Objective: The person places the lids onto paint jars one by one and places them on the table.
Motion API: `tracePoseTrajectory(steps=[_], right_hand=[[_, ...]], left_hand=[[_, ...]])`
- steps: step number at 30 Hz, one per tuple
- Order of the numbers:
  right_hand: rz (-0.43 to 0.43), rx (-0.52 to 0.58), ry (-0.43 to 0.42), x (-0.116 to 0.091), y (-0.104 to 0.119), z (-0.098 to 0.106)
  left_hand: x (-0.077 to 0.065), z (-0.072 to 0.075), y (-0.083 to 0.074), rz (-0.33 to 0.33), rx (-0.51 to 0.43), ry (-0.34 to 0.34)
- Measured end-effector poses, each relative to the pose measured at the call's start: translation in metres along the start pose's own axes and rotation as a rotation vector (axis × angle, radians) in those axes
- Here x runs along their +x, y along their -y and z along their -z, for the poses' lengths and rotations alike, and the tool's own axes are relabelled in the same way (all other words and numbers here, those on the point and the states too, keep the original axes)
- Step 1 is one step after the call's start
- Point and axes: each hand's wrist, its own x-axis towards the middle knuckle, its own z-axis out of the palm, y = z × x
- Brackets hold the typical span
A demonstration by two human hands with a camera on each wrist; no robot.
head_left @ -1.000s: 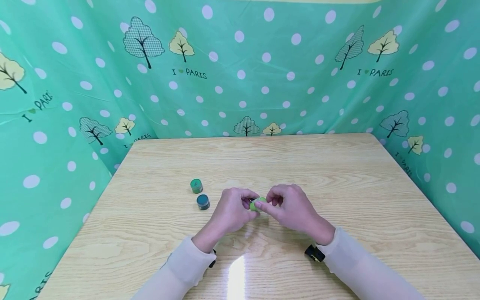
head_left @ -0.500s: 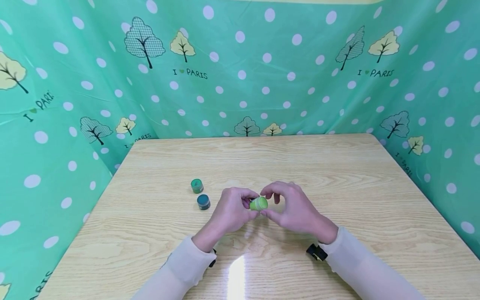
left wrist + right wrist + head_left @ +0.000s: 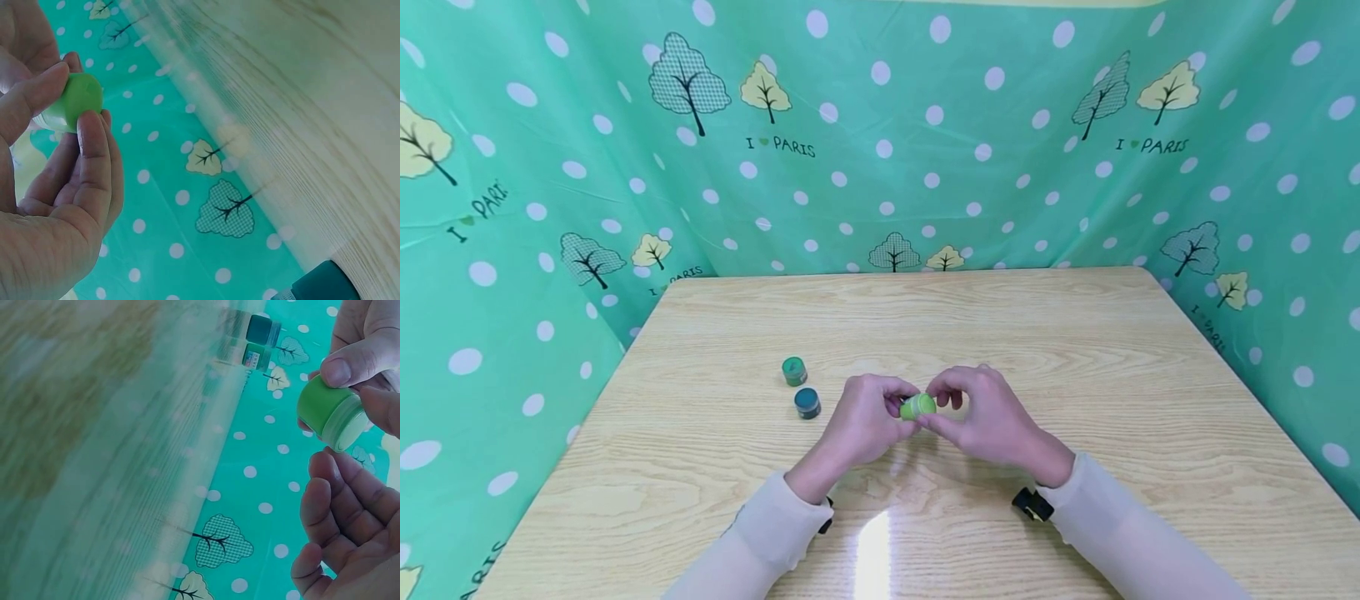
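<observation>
Between both hands, above the wooden table (image 3: 1000, 333), is a small light green jar (image 3: 917, 407), tilted on its side with a paler rim. My left hand (image 3: 862, 418) grips it from the left; in the left wrist view its thumb and fingers press on opposite sides of the green part (image 3: 84, 100). My right hand (image 3: 988, 417) is at the jar's other end, thumb and index fingertip pinching its rim. In the right wrist view the fingers (image 3: 328, 469) of that hand are bent, one tip at the pale rim (image 3: 344, 428). Whether that end is the lid is unclear.
Two small jars stand left of my left hand: a green one (image 3: 793, 372) and, nearer, a dark teal one (image 3: 807, 403). A green dotted curtain (image 3: 880, 150) hangs behind and beside the table. A bright light reflection lies near the table's front.
A second ago my right thumb lay across the jar's end. Half a second ago the fingers spread away from it; now they have closed in on the rim. My left hand has kept its grip.
</observation>
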Motion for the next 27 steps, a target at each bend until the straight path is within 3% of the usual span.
tracePoseTrajectory(steps=[15,27], right_hand=[[-0.074,-0.050,-0.028,-0.0002,-0.0010,-0.0025],[-0.069,-0.025,-0.009,-0.0002,0.0002,0.0021]], left_hand=[[0.0002,-0.0014,-0.0016,0.010,0.028,-0.007],[-0.0002,-0.0003,-0.0004,0.004,-0.007,-0.004]])
